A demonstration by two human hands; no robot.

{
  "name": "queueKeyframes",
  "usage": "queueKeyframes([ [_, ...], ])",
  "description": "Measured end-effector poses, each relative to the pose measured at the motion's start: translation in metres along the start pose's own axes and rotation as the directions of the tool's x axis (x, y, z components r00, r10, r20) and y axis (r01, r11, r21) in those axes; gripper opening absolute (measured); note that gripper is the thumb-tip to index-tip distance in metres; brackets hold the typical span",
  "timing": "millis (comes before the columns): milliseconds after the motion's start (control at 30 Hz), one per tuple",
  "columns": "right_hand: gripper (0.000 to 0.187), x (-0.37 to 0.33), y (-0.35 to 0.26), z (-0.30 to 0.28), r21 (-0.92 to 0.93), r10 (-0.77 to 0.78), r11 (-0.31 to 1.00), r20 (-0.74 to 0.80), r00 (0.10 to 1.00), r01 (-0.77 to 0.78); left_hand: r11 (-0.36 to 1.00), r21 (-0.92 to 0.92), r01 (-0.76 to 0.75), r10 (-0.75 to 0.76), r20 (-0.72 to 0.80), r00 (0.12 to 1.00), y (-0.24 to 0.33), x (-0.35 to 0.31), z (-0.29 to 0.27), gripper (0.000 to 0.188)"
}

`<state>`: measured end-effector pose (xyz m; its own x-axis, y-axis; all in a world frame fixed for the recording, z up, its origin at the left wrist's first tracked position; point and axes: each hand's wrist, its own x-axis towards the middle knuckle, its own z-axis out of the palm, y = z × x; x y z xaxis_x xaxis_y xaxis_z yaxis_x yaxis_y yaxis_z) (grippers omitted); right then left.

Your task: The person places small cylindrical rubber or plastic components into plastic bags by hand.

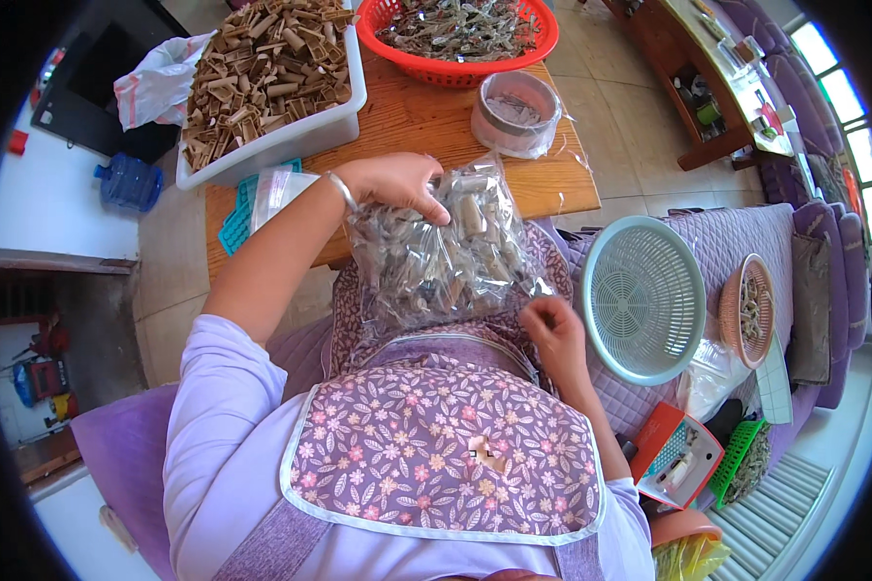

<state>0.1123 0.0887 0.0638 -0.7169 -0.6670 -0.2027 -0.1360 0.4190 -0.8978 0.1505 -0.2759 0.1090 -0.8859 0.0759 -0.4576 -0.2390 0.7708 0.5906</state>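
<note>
A large clear plastic bag [436, 266] lies across my lap, filled with brown, tube-like pieces in shiny clear wrapping. At its upper edge my left hand [397, 184] is closed on the film, thumb over the near side and a bracelet at the wrist. Just past the bag's lower right corner is my right hand [555, 334], its fingers curled together; whatever may be pinched in them is hidden. On the table ahead, a clear round tub [516, 136] holds some clear pieces.
A white bin [358, 82] of brown curled pieces and a red basket [394, 60] of wrapped pieces stand on the wooden table [407, 131]. To my right on the sofa are a pale green colander [596, 300], a small woven basket [736, 329] and a red box [661, 426].
</note>
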Motion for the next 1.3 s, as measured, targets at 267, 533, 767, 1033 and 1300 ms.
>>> queueKeyframes([
  [267, 0.077, -0.009, 0.012, 0.007, 0.672, 0.081, 0.689, 0.303, 0.949, -0.273, 0.97, 0.214, -0.119, 0.216, -0.518, 0.828, 0.147, -0.093, 0.02, 0.065],
  [533, 0.066, 0.024, -0.057, -0.024, 0.888, -0.171, 0.427, -0.104, 0.98, 0.169, 0.714, -0.546, -0.438, -0.046, -0.661, 0.749, 0.145, -0.077, 0.018, 0.076],
  [767, 0.051, -0.034, -0.035, -0.139, 0.67, -0.063, 0.611, -0.49, 0.87, 0.422, 0.623, -0.685, -0.378, 0.0, -0.483, 0.875, 0.136, -0.036, 0.05, 0.065],
  [1033, 0.047, -0.066, -0.026, -0.213, 0.691, 0.1, 0.574, -0.592, 0.799, 0.44, 0.605, -0.791, -0.092, 0.059, -0.07, 0.996, 0.09, 0.004, 0.093, 0.072],
  [1300, 0.056, -0.062, -0.013, -0.194, 0.813, 0.094, 0.55, -0.288, 0.953, 0.192, -0.279, -0.958, 0.065, 0.307, -0.025, 0.951, 0.189, 0.085, 0.129, 0.092],
])
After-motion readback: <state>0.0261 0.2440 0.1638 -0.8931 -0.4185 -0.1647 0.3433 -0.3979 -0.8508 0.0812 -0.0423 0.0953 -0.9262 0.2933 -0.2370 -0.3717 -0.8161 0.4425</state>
